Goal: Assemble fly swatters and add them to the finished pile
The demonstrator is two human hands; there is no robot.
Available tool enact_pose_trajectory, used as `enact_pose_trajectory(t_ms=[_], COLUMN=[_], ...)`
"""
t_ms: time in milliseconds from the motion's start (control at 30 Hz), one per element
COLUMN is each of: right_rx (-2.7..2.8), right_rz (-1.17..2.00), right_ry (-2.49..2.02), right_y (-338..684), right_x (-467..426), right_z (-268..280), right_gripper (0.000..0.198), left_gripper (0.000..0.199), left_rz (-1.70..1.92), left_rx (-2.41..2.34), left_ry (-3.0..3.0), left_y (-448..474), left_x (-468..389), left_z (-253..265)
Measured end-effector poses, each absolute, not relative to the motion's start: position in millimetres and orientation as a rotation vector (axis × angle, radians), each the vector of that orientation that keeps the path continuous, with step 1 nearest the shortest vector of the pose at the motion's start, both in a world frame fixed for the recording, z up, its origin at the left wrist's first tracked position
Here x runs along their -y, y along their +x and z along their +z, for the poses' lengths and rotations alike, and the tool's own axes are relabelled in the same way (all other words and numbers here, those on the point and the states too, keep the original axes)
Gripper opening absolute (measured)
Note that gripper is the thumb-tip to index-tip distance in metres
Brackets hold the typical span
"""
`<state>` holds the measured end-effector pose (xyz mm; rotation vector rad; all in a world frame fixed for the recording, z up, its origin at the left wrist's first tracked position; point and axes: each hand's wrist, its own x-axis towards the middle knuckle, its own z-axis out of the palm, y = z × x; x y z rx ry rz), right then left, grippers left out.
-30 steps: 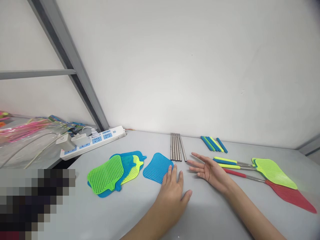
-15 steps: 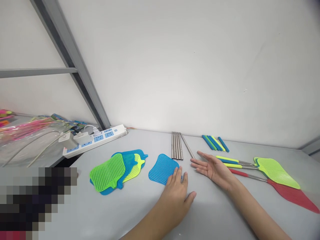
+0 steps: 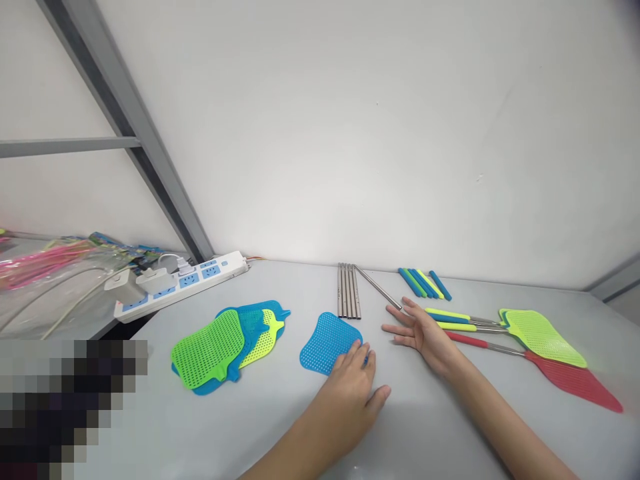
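Observation:
A blue perforated fly swatter head (image 3: 327, 340) lies flat on the grey table. The fingertips of my left hand (image 3: 353, 383) rest at its right corner, with the thumb held apart. My right hand (image 3: 423, 337) is palm up with fingers spread, and its fingertips are at the near end of a loose metal tube (image 3: 377, 287). That tube lies slanted, its far end beside a row of several metal tubes (image 3: 349, 291). To the left is a pile of swatter heads, topped by a green swatter head (image 3: 209, 348); blue and yellow ones show beneath.
Several coloured handle sleeves (image 3: 421, 283) lie by the wall (image 3: 320, 133). Assembled fly swatters, among them a red swatter (image 3: 575, 380), are right of my right hand. A white power strip (image 3: 190, 283) with plugs sits back left, near plastic bags (image 3: 50, 260).
The loose tube's near end has swung right, so it slants more, with my right hand's fingers at it. My left hand stays by the blue head. The view has shifted slightly.

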<state>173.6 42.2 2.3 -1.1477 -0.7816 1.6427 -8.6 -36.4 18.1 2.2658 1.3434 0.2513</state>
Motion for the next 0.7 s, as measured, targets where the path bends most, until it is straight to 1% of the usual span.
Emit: enact_pose_trajectory(t_ms=[100,200,433,700], right_rx=[0.806,0.776,0.767,0.702], right_rz=[1.722,1.769,1.787,1.811], right_ry=[-1.104,-1.068,-1.056,-1.052], right_y=[173,174,177,178], right_x=[-43,-45,-46,-45], right_z=[2,2,0,2], right_gripper=[0.052,0.047,0.036,0.034], left_gripper=[0.051,0.05,0.05,0.045], left_rz=[0.251,0.247,0.269,0.254], left_rx=[-1.333,-1.331,-1.361,-1.522], left_ry=[2.271,2.277,2.274,2.339], left_y=[-9,-9,-9,-16], left_x=[37,37,33,16], left_z=[19,20,18,18])
